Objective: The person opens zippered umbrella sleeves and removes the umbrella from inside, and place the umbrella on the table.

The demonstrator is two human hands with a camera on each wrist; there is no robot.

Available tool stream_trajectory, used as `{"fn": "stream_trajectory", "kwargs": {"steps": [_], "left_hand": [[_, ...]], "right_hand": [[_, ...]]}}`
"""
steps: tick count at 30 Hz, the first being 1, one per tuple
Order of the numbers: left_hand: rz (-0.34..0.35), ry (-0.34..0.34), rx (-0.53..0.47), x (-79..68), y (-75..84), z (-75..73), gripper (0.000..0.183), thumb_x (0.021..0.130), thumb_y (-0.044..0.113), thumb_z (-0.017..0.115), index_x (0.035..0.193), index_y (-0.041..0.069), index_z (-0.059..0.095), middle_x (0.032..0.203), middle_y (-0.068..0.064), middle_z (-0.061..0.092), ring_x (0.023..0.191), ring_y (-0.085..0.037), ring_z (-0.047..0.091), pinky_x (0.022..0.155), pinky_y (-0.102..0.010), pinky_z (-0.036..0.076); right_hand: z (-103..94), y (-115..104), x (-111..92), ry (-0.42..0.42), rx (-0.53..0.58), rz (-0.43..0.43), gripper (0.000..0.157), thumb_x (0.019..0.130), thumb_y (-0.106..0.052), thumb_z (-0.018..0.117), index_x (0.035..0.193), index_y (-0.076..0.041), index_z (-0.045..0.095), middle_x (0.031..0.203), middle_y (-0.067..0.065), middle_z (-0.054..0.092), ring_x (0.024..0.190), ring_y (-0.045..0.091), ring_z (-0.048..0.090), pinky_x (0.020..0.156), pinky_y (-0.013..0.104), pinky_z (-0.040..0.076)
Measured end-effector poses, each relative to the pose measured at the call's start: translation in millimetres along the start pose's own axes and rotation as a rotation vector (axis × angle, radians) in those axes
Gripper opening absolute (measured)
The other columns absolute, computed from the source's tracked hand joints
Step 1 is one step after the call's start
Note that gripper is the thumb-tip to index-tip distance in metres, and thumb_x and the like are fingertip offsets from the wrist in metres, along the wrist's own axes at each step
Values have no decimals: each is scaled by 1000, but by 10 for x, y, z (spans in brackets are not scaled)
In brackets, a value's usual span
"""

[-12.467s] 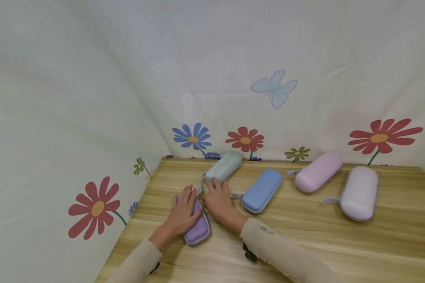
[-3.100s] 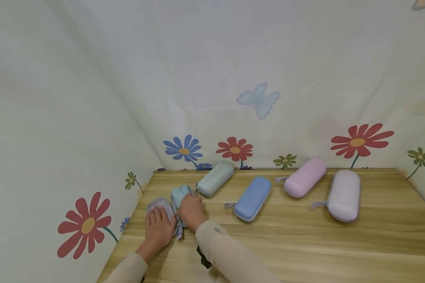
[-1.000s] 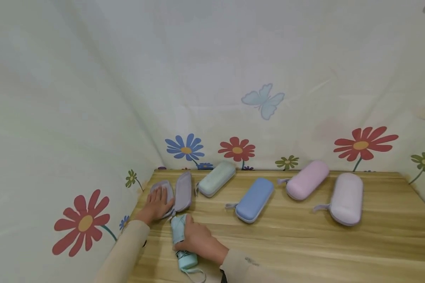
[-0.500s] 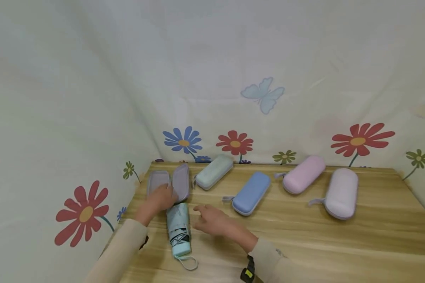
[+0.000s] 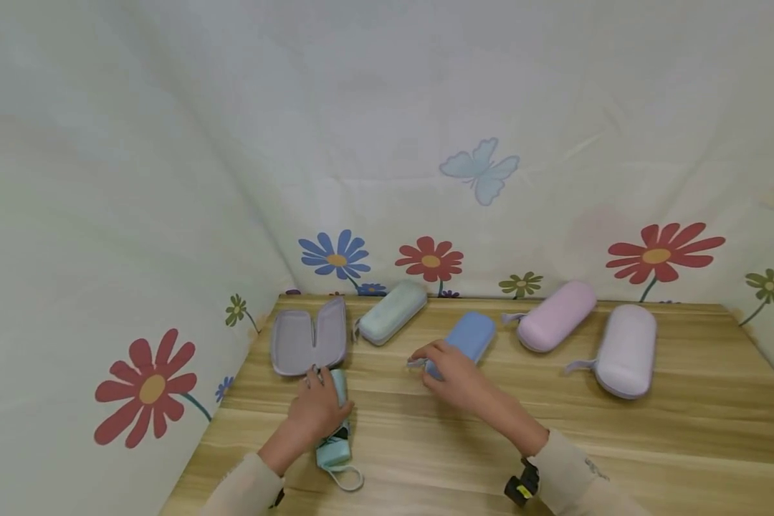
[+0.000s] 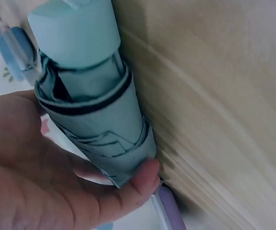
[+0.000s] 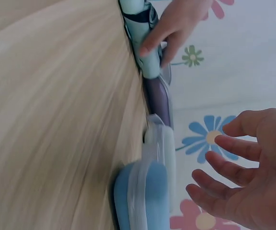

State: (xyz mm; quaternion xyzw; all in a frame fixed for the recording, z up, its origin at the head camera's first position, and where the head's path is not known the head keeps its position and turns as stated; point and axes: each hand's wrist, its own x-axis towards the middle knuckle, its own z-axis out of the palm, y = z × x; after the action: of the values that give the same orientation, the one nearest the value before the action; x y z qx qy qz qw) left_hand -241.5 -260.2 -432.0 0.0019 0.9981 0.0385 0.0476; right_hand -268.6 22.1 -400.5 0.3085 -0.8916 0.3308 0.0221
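Note:
A mint-green folded umbrella (image 5: 334,451) with a wrist loop lies on the table at the left. My left hand (image 5: 316,405) holds it from above, and in the left wrist view the thumb presses along the umbrella's fabric (image 6: 104,124). Just beyond lies the purple zip case (image 5: 293,347), unfolded with both shells showing their grey insides. My right hand (image 5: 461,380) is above the near end of a blue zip case (image 5: 476,331). In the right wrist view its fingers (image 7: 229,167) are spread and loosely bent, apart from the blue case (image 7: 150,196).
A pale green case (image 5: 393,313) lies near the back edge of the wooden table (image 5: 426,459). To the right are a pink case (image 5: 557,315) and a white-lilac case (image 5: 627,351). Flower-printed white sheeting (image 5: 374,179) rises behind and at the left.
The purple case was unzipped and laid open, and the umbrella was taken out and set down. My left hand has moved from the case onto the umbrella; my right hand let go and moved right.

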Motion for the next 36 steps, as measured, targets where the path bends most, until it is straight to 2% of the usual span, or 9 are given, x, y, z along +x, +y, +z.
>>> {"fn": "stream_trajectory", "kwargs": {"steps": [3, 7, 10, 14, 19, 24, 32, 36], "left_hand": [[39, 8, -34, 76, -40, -2, 90, 91, 35, 75, 143, -24, 33, 141, -52, 30, 129, -65, 38, 94, -65, 47], [75, -24, -111, 203, -174, -35, 88, 89, 27, 76, 143, -26, 31, 142, -55, 23, 131, -67, 29, 104, -68, 35], [78, -65, -162, 308, -317, -83, 87, 89, 24, 75, 145, -24, 29, 143, -54, 22, 132, -68, 24, 107, -68, 30], [123, -96, -153, 453, -510, -137, 89, 86, 24, 77, 145, -23, 30, 141, -52, 28, 131, -66, 26, 108, -69, 25], [171, -131, -140, 589, -737, -172, 86, 87, 24, 76, 148, -17, 32, 145, -48, 28, 133, -68, 26, 108, -69, 30], [211, -142, -159, 665, -910, -214, 83, 89, 22, 77, 148, -15, 33, 148, -46, 26, 136, -70, 20, 108, -71, 29], [209, -201, -142, 714, -968, -300, 83, 92, 26, 77, 151, -12, 32, 149, -45, 24, 138, -68, 18, 108, -73, 28], [205, -220, -153, 718, -978, -291, 84, 93, 26, 75, 152, -12, 30, 150, -45, 22, 139, -67, 17, 108, -72, 28]], "right_hand": [[-70, 56, -38, 18, 10, 5, 28, 96, -8, 65, 124, -2, 66, 123, 15, 63, 115, 33, 61, 95, 48, 52], [-138, 116, -88, 36, 30, 32, 27, 97, -6, 65, 124, -2, 66, 123, 15, 63, 115, 34, 61, 94, 48, 52], [-173, 142, -102, 46, 35, 43, 27, 97, -5, 64, 124, -1, 66, 124, 16, 62, 115, 36, 61, 90, 47, 52], [-203, 167, -102, 65, 22, 34, 27, 97, -6, 65, 123, -1, 67, 123, 16, 63, 114, 34, 62, 89, 46, 53], [-198, 205, -115, 87, -21, 22, 25, 96, -6, 66, 121, -2, 68, 120, 14, 64, 110, 30, 63, 88, 44, 54], [-201, 231, -147, 88, -25, 37, 25, 96, -6, 66, 120, -3, 68, 121, 15, 64, 111, 30, 63, 88, 44, 54], [-199, 295, -176, 91, -62, 50, 25, 95, -6, 68, 119, -2, 68, 120, 15, 63, 110, 32, 62, 88, 44, 54], [-144, 315, -188, 48, -140, 74, 29, 94, -15, 74, 120, -4, 68, 120, 16, 62, 110, 36, 59, 92, 49, 51]]}}
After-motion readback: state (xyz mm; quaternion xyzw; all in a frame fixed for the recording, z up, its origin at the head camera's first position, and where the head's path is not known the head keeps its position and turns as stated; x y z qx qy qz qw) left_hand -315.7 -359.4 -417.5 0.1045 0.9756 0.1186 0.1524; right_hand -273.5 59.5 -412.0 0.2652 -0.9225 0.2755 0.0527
